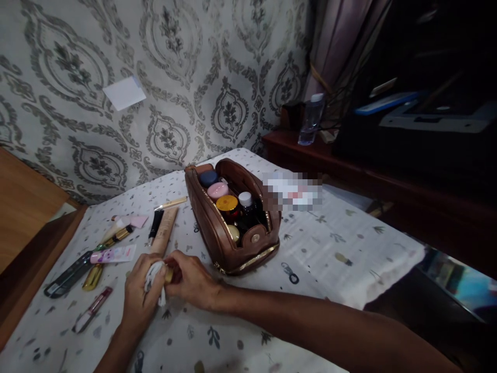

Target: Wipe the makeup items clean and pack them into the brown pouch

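My left hand (142,285) is closed around a crumpled white cloth or tissue (161,292). Fingers of my right hand (192,280) pinch a small gold-coloured piece (168,275) right against the white bundle; what it belongs to is hidden by the hands. Just beyond them stands an unzipped brown toiletry bag (212,228). Inside it are a jar with an amber lid (227,203), a pink-lidded jar (218,190), a dark blue lid (208,178) and a dark bottle with a white cap (245,199). A beige tube (165,230) and a black tube (156,224) lie beyond my left hand.
Left on the patterned sheet lie a black hairbrush-like item (70,274), a pink-and-white tube (114,254), a gold tube (93,277) and a lip gloss (93,309). A water bottle (310,122) stands on the dark red shelf (287,145). Patterned wallpaper (171,77) rises behind.
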Demonstrator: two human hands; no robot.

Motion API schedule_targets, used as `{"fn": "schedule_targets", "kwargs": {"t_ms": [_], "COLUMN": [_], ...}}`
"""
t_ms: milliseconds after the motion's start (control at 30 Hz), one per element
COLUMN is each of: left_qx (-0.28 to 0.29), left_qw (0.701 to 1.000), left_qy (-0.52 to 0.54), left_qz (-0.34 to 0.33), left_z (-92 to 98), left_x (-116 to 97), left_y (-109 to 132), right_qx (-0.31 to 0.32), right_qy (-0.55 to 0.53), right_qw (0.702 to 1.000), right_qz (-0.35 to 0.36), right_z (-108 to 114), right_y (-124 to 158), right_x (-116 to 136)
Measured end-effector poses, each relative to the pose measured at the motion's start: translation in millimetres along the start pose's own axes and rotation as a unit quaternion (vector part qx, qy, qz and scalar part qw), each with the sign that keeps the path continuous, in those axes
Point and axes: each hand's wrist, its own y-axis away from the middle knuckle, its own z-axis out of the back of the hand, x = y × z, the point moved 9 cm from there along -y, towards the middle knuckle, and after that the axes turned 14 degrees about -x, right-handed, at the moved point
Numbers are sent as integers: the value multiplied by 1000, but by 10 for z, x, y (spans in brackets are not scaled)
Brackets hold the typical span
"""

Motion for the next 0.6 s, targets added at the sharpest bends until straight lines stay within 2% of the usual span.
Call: {"fn": "schedule_targets", "kwargs": {"t_ms": [100,167,300,400,500,600], "left_qx": [2,10,25,16,-27,-55], "left_qw": [998,992,962,951,944,888], "left_qy": [27,52,131,161,156,189], "left_qz": [54,114,237,264,291,416], "left_z": [-7,-24,-67,-47,13,-37], "left_x": [41,110,268,369,551,803], "left_y": [-15,-5,62,88,145,345], "right_qx": [4,8,24,48,51,34], "right_qy": [35,39,74,97,110,121], "right_qw": [999,999,994,981,966,961], "right_qz": [26,33,78,162,227,248], "right_z": [3,2,10,5,14,37], "right_y": [32,41,63,120,170,174], "right_x": [62,89,191,340,436,465]}}
